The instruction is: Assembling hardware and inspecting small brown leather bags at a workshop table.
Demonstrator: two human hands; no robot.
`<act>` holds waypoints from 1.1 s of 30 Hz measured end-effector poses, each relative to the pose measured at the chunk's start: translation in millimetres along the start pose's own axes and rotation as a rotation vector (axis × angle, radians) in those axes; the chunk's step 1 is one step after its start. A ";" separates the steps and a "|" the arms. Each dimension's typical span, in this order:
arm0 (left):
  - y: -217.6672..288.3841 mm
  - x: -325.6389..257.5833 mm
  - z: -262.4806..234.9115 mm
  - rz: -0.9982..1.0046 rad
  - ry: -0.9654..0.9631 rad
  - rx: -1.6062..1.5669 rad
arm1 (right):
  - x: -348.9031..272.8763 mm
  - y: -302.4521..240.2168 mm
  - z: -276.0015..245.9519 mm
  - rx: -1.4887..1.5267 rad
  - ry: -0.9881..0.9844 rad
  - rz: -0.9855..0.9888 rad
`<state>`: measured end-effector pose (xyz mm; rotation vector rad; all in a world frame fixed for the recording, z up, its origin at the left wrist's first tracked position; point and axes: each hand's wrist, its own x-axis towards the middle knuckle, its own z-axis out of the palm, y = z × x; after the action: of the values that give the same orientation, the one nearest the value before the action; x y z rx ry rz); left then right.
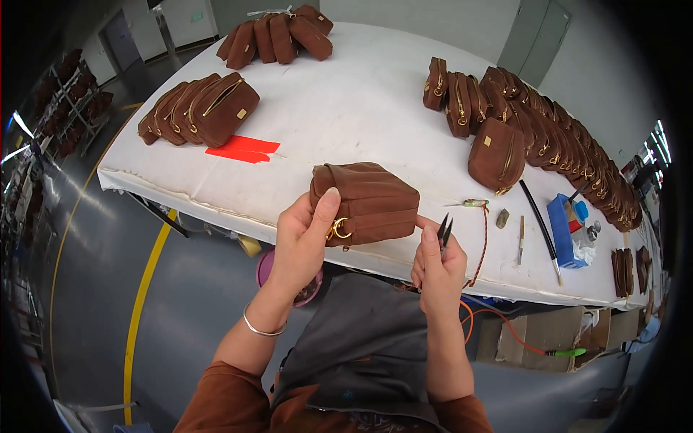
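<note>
A small brown leather bag (377,206) is held just above the near edge of the table. My left hand (306,234) grips its left end, the thumb lying on top beside a gold-coloured ring (341,229). In my right hand (439,268) is a pair of dark thread snips (445,231), blades pointing up and slightly parted. One finger of that hand reaches out to the bag's lower right corner. The underside of the bag and the fingers behind it are hidden.
Brown bags stand in groups on the white table (346,108): left (220,108), back (271,40) and a long row at right (563,137). Red tape (245,149) marks the tabletop. A corded tool (473,203), black rod (538,220) and blue box (561,231) lie right.
</note>
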<state>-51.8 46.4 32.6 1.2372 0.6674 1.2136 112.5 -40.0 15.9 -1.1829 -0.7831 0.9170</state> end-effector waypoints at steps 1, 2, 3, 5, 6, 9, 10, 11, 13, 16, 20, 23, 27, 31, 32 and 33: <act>1.4 0.8 0.4 -0.031 -0.021 -0.019 | -2.6 -0.7 1.0 -0.045 0.069 -0.067; 2.7 1.3 0.8 -0.062 -0.042 -0.039 | -4.7 -1.2 2.0 -0.091 0.137 -0.133; 4.1 1.3 2.3 -0.059 -0.044 -0.039 | -6.4 -1.3 2.1 -0.090 0.138 -0.136; 6.9 0.8 6.5 -0.097 -0.062 -0.064 | -8.9 -1.4 2.4 -0.214 0.181 -0.313; 6.9 0.9 7.5 -0.095 -0.061 -0.062 | -9.7 -2.7 5.1 -0.212 0.180 -0.314; 5.0 1.1 9.8 -0.074 -0.071 -0.062 | -10.3 -5.5 15.6 -0.410 0.110 -0.472; 4.3 0.5 10.3 -0.096 -0.084 -0.057 | -8.1 -3.9 17.2 -0.409 0.112 -0.473; 3.3 0.1 10.7 -0.117 -0.098 -0.053 | -5.8 -1.6 18.3 -0.484 0.123 -0.510; -0.1 0.8 13.1 -0.093 -0.101 -0.059 | -4.8 -2.6 17.4 -0.560 0.134 -0.551; 0.0 -0.9 15.8 -0.077 -0.105 -0.069 | -2.9 -4.7 6.3 -0.453 0.103 -0.445; 7.7 -3.5 13.7 -0.153 -0.170 -0.076 | 8.3 1.3 -14.4 -0.119 0.261 -0.246; -1.3 -2.5 13.8 -0.145 -0.188 -0.046 | 22.9 15.8 -24.1 -0.228 0.195 -0.434; -3.4 -1.8 10.5 -0.196 -0.160 -0.013 | 14.9 7.4 -23.0 -0.167 0.157 -0.211; -9.5 0.9 8.8 -0.284 -0.174 -0.082 | 12.2 4.3 -22.6 -0.100 0.173 -0.133; -9.6 0.7 9.6 -0.292 -0.160 -0.114 | 11.6 4.5 -22.7 -0.108 0.175 -0.119; -9.5 -0.2 9.1 -0.293 -0.161 -0.114 | 11.2 4.7 -22.4 -0.108 0.176 -0.119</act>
<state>-40.6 44.2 26.0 1.0858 0.6267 0.8880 136.3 -38.6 6.9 -1.2786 -0.7585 0.6695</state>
